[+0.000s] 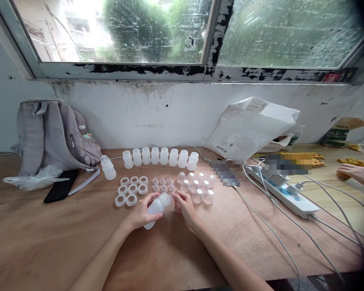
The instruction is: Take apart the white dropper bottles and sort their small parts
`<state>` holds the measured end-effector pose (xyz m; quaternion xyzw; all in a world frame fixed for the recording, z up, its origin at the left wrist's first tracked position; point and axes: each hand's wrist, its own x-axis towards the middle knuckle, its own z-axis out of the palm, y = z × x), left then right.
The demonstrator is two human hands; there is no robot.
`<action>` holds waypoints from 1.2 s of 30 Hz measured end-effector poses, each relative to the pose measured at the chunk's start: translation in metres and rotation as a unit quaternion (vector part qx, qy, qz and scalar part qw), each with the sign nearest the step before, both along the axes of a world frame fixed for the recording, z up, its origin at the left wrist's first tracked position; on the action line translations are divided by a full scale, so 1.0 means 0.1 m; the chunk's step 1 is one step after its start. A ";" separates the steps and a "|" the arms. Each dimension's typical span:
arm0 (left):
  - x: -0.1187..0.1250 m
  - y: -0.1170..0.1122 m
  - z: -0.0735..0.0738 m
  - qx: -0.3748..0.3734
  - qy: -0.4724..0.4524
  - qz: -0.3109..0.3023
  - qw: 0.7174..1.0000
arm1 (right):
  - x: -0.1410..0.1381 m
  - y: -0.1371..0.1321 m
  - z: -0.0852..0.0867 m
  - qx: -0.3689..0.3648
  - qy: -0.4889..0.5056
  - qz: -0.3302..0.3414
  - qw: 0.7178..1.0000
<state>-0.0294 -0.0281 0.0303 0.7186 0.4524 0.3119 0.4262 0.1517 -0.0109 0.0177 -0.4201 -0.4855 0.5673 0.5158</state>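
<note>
My left hand (140, 213) is wrapped round a milky white baby bottle (156, 209), tilted with its top up and to the right. At the bottle's top, the fingers of my right hand (185, 205) are pinched together; what they grip there is too small to make out. Beyond the hands lie small groups of parts: white screw rings (133, 188) on the left, clear bottle teats (163, 188) in the middle and clear domed caps (197, 186) on the right. Several open bottles (155, 156) stand in a row behind them. One bottle with a top fitted (108, 167) leans at the row's left.
A backpack (51, 133), a plastic bag (39, 176) and a black phone (61, 186) are at the left. Rightward lie a power strip (297, 202) with trailing cables and a white packing bag (245, 129). Another person's hand (356, 171) touches yellow pieces at far right.
</note>
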 end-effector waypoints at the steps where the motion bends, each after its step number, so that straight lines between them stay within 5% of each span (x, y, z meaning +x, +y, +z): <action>1: 0.00 0.01 0.00 0.004 0.015 0.006 1.000 | 0.00 0.00 0.00 0.009 -0.011 0.000 1.000; 17: -0.01 0.06 -0.04 -0.024 -0.079 0.003 0.997 | 0.03 -0.01 0.03 0.068 -0.058 -0.032 0.995; 27: -0.01 0.04 -0.06 0.004 -0.065 0.048 0.997 | -0.02 -0.02 0.07 0.017 -0.011 0.055 0.998; 36: -0.04 0.02 0.03 -0.145 -0.187 -0.017 0.971 | 0.15 -0.02 0.21 0.030 -0.006 0.169 0.985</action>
